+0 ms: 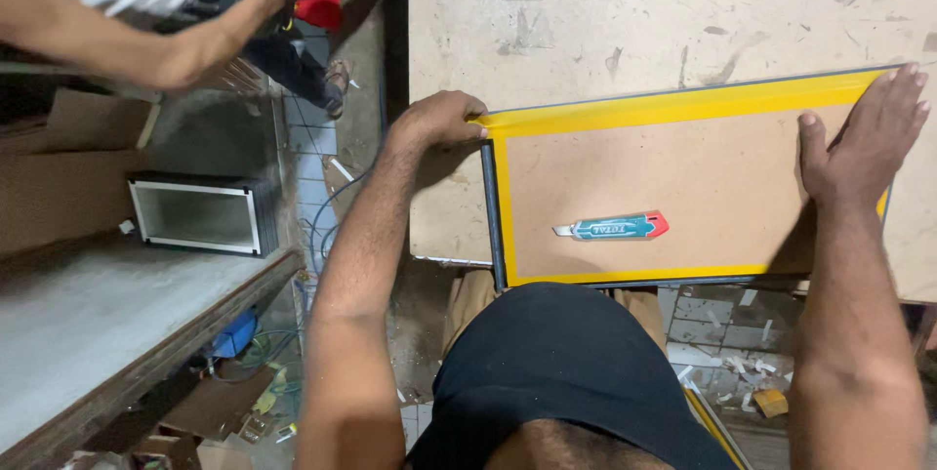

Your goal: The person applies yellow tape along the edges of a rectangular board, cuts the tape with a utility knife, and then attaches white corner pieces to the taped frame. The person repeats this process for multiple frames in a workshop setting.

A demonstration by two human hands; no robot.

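The brown rectangular backing board in its dark frame [683, 187] lies flat on the scuffed pale bench [625, 11], its near edge overhanging. Yellow adhesive tape [673, 107] covers the far edge, the left edge and the near edge; the right edge is partly hidden under the right hand [859, 143], so its coverage cannot be confirmed. The left hand [439, 119] is closed, pinching the tape end at the far-left corner (the strip there is not yet trimmed). The right hand lies spread and flat, pressing the far-right corner. A teal utility knife with a red end [615, 227] rests untouched on the board. Another person's arm [156, 36] reaches across at upper left.
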